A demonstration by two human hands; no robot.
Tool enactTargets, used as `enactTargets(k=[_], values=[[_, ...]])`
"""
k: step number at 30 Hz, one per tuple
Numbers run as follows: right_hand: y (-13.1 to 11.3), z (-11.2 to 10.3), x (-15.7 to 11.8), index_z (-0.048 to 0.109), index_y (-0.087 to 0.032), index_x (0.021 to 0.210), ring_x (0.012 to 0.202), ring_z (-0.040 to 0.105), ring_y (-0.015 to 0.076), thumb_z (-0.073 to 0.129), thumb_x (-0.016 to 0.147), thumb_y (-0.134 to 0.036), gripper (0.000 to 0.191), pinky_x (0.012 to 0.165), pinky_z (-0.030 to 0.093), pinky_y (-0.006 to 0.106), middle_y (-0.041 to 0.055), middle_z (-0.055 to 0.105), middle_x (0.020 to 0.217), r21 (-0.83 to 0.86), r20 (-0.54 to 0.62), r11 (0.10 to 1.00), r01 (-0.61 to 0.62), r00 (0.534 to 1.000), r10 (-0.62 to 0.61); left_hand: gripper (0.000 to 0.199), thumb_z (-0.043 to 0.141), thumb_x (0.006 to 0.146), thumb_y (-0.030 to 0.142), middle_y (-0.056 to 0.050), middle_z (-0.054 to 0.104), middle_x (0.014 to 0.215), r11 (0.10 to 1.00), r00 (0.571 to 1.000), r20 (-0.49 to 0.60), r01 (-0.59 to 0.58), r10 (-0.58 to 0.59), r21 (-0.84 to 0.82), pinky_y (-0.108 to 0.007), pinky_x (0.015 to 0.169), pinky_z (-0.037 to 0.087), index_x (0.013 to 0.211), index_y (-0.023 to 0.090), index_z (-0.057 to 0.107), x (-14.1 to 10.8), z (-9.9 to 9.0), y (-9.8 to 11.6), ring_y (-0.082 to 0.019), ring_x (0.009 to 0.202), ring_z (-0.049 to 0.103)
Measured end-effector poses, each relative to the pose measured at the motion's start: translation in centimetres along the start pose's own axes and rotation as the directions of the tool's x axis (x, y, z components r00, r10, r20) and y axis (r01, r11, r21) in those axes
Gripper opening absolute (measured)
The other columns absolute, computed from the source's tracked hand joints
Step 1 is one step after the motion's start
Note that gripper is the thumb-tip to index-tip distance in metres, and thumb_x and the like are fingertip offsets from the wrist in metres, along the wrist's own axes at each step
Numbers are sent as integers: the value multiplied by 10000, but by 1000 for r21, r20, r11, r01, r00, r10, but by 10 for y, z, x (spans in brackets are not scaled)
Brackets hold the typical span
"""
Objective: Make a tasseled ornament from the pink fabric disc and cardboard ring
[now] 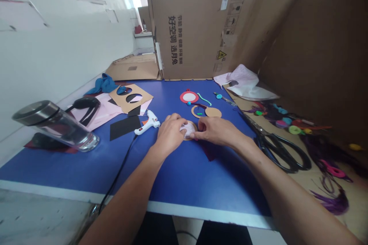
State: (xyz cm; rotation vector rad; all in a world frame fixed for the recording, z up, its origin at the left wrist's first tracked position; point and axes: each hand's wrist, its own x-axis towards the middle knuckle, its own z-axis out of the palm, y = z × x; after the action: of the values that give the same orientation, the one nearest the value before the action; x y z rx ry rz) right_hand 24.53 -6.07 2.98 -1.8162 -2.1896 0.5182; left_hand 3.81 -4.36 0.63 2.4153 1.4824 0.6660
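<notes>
Between my hands lies a round cardboard piece with white, lacy-looking fabric (189, 129) over its middle, its tan rim partly showing. My left hand (171, 132) grips its left side, fingers curled over the top and thumb at the near edge. On the right side, my right hand (214, 130) pinches the edge between thumb and bent fingers. Dark red fabric (209, 152) sticks out from below my right hand. Just beyond are a tan cardboard ring (196, 111), a cardboard disc (213, 112) and a red ring with a white centre (189, 97).
A white glue gun (148, 123) with a black cord lies left of my hands, near black sheets (124, 128). A clear bottle (63, 128) leans at far left. Large black-handled scissors (276, 145) lie right, beside thread bundles (330, 199). A big cardboard box (198, 26) stands behind.
</notes>
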Motion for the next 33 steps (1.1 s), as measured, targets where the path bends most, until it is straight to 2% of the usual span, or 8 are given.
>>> enactTargets(k=[6,13,16,19,24,27,29,33], values=[[-8,5,-2,681,-250,819,742,678,267,728,830,-723,476,588,300,330,94,761,833,-101,42,995,-6,999,11,296,678,877,110,-117,684,1255,997,999,36,-9,6,76,-447,955,499,1093,254,823,-1,3,-3,-333,1133,603],[-19,-4,-6,717,-268,888,821,709,258,651,886,-501,242,597,320,306,56,779,893,-179,125,983,-49,989,72,288,691,918,139,-80,676,1306,985,995,83,32,-47,170,-402,990,504,1154,255,810,-1,1,1,-281,1177,598],[-19,-7,-7,716,-274,898,824,704,248,645,881,-473,212,602,326,303,44,781,912,-190,141,980,-51,987,79,291,706,915,147,-72,678,1300,982,995,86,26,-43,186,-401,980,509,1161,264,811,-1,0,0,-280,1175,601],[-14,-8,-7,713,-276,909,814,695,241,669,872,-499,230,605,323,298,38,779,908,-182,150,982,-59,985,87,291,708,915,147,-72,683,1289,981,996,81,24,-40,192,-401,970,511,1161,265,809,-1,1,-1,-279,1170,603],[-1,-9,-4,723,-262,924,757,679,241,694,840,-699,446,598,325,306,55,761,855,-126,116,991,-53,991,67,257,682,935,159,-79,695,1252,983,997,54,37,-48,178,-394,983,509,1155,238,791,-2,0,8,-269,1158,609],[0,-13,-4,733,-265,968,764,680,240,692,855,-656,409,606,331,310,57,749,858,-103,55,989,-105,992,111,228,666,963,202,-79,705,1245,986,998,24,47,-52,162,-386,1014,502,1161,228,774,-5,-11,14,-261,1164,620],[-2,-17,-4,731,-269,992,801,684,240,656,892,-601,355,620,337,314,64,755,942,-90,1,985,-148,989,149,215,661,976,239,-76,717,1237,982,998,-20,65,-63,179,-383,1033,497,1164,229,764,-10,-26,11,-259,1172,631],[-8,-22,-7,732,-280,1021,878,688,247,605,932,-552,313,651,350,324,72,753,1106,-30,-72,984,-176,982,174,229,651,971,285,-80,734,1231,915,967,-100,253,-233,314,-393,967,526,1172,238,752,-28,-67,-19,-287,1176,652]])
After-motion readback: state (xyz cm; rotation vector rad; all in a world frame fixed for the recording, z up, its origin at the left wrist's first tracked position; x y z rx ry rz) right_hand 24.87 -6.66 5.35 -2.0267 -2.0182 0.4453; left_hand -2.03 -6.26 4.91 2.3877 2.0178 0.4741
